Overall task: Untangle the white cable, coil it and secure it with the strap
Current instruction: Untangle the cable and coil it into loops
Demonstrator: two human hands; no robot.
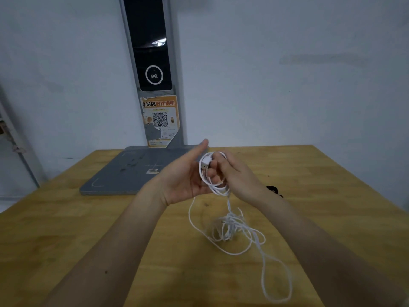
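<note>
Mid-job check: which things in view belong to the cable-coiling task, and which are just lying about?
Job: thin white USB cable, partly looped over the right hand, the rest tangled on the table; left hand; small black item behind the right wrist, possibly the strap.

Lying about: flat grey scanner base; orange QR sticker; wooden table.

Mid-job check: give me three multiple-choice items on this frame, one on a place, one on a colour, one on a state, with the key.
1. Where does the loose part of the white cable lie?
A. on the wooden table
B. on the grey base
C. on the floor

2. What colour is the small item behind the right wrist?
A. red
B. black
C. white

3. How is the cable at the right hand?
A. a few loops coiled
B. fully coiled
C. strapped

Key:
1 A, the tangle rests on wood near the arms.
2 B, it shows dark on the table.
3 A, loops at the fingers, tangle below; the left hand steadies them.
</note>
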